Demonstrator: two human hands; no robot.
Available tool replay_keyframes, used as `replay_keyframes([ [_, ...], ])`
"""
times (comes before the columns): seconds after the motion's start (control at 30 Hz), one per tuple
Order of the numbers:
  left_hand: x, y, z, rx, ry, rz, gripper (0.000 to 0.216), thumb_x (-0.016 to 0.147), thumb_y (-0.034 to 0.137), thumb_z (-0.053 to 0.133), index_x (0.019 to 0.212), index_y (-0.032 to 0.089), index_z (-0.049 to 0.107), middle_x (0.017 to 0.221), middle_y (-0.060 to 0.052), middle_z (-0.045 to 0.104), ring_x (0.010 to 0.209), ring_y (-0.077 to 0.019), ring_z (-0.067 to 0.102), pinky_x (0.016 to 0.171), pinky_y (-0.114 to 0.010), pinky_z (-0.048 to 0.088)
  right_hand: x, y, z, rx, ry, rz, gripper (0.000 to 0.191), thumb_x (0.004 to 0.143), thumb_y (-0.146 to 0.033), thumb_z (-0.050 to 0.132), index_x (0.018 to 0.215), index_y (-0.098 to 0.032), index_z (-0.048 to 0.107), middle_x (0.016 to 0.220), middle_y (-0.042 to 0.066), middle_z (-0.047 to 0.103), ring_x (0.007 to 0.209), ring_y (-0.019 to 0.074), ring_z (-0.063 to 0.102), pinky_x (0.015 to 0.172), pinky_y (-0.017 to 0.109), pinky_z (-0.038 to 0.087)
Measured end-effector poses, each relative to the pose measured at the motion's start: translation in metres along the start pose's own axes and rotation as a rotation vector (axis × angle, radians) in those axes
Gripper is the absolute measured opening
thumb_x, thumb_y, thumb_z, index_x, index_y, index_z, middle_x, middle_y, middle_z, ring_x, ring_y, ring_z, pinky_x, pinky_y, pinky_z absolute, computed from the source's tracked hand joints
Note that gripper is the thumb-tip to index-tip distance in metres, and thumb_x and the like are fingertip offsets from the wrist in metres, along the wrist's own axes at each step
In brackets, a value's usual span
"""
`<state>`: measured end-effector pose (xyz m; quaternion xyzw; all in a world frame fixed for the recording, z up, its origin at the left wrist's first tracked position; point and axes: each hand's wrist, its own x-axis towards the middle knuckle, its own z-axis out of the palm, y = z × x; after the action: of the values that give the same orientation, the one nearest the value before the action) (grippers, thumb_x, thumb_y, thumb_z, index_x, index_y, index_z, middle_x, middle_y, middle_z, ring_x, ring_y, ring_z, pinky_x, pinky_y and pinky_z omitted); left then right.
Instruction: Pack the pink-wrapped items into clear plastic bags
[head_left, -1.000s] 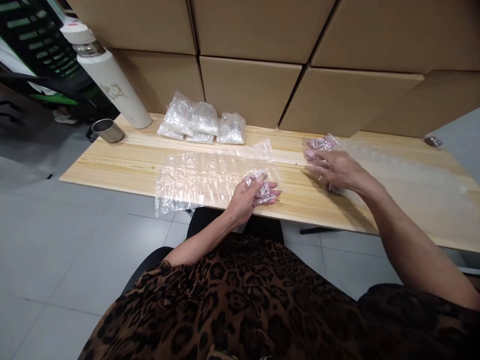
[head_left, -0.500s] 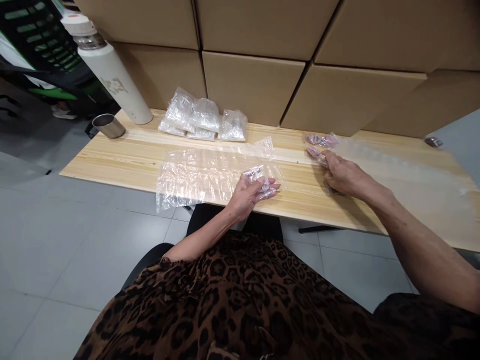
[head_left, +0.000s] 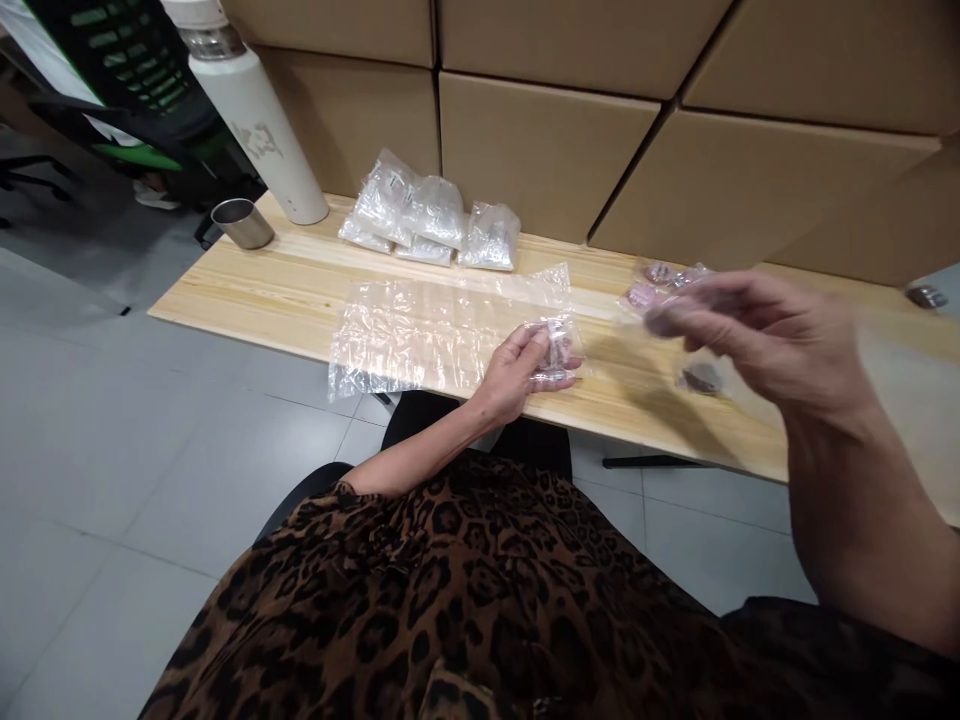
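My left hand (head_left: 521, 375) rests on the front edge of the wooden table (head_left: 255, 290) and grips a small clear plastic bag (head_left: 559, 350). It lies on the right end of a long crinkled clear plastic sheet (head_left: 412, 335). My right hand (head_left: 757, 335) is raised above the table and blurred by motion, with its fingertips drawn together and pointing left. I cannot see what lies between them. Just beyond those fingertips, small pink pieces in clear wrap (head_left: 664, 275) lie on the table. A small dark piece (head_left: 701, 378) lies under the hand.
A pile of filled clear bags (head_left: 427, 215) sits against stacked cardboard boxes (head_left: 547, 150) at the back. A white bottle (head_left: 255, 120) and a metal cup (head_left: 241, 222) stand at the table's left end. A small metal object (head_left: 926, 296) lies far right. A chair stands beyond the bottle.
My right hand has lifted off the table near the pink pieces and come towards me. My left hand has closed further on the small bag. The camera has shifted left.
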<state>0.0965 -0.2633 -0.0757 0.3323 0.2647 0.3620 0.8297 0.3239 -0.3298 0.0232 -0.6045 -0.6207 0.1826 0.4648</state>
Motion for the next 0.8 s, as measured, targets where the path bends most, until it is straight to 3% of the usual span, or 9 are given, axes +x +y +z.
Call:
replay_keyframes([
  [0.1,0.000,0.002,0.002,0.040,-0.041,-0.011,0.043,0.105,0.058,0.060,0.123,0.019,0.066,0.121,-0.015,0.076,0.116,-0.0335,0.075,0.102,-0.062,0.062,0.001,-0.011,0.027,0.129,-0.308,0.125,0.041,0.078,-0.054,0.093,0.098,-0.024,0.074,0.078,0.003,0.074,0.064,0.0164,0.065,0.055,0.032,0.053],
  [0.2,-0.006,0.003,0.001,0.138,-0.125,0.048,0.051,0.102,0.065,0.061,0.126,0.020,0.068,0.129,-0.016,0.076,0.130,-0.0383,0.069,0.110,-0.061,0.058,0.006,-0.006,0.047,0.125,-0.391,0.162,0.049,0.071,-0.062,0.096,0.091,-0.026,0.070,0.074,0.000,0.067,0.067,0.0169,0.062,0.058,0.034,0.053],
  [0.4,-0.022,0.010,-0.006,0.310,-0.279,0.189,0.054,0.095,0.063,0.074,0.128,0.022,0.063,0.145,-0.017,0.068,0.139,-0.0371,0.063,0.123,-0.058,0.047,0.008,-0.006,0.066,0.122,-0.274,0.174,0.060,0.063,-0.062,0.100,0.094,-0.026,0.062,0.082,0.000,0.066,0.064,0.0152,0.057,0.058,0.034,0.051],
  [0.5,-0.023,0.009,-0.011,0.256,-0.258,0.176,0.050,0.097,0.060,0.072,0.128,0.021,0.062,0.142,-0.016,0.068,0.134,-0.0351,0.065,0.120,-0.056,0.049,0.003,-0.010,0.071,0.191,-0.204,0.202,0.063,0.062,-0.063,0.100,0.098,-0.028,0.061,0.086,0.000,0.066,0.063,0.0143,0.057,0.058,0.033,0.056],
  [0.63,-0.022,0.008,-0.016,0.183,-0.179,0.206,0.055,0.096,0.055,0.075,0.139,0.024,0.059,0.143,-0.014,0.066,0.131,-0.0335,0.066,0.112,-0.049,0.055,-0.005,-0.008,0.079,0.247,-0.063,0.233,0.062,0.063,-0.068,0.098,0.099,-0.030,0.066,0.092,0.003,0.069,0.077,0.0188,0.065,0.070,0.036,0.063],
  [0.8,-0.027,0.012,-0.021,0.351,-0.219,0.246,0.058,0.098,0.050,0.072,0.148,0.023,0.056,0.145,-0.014,0.064,0.135,-0.0315,0.061,0.118,-0.046,0.051,-0.012,-0.008,0.089,0.249,-0.083,0.211,0.056,0.066,-0.071,0.095,0.084,-0.027,0.067,0.080,0.002,0.066,0.072,0.0187,0.062,0.068,0.037,0.060],
])
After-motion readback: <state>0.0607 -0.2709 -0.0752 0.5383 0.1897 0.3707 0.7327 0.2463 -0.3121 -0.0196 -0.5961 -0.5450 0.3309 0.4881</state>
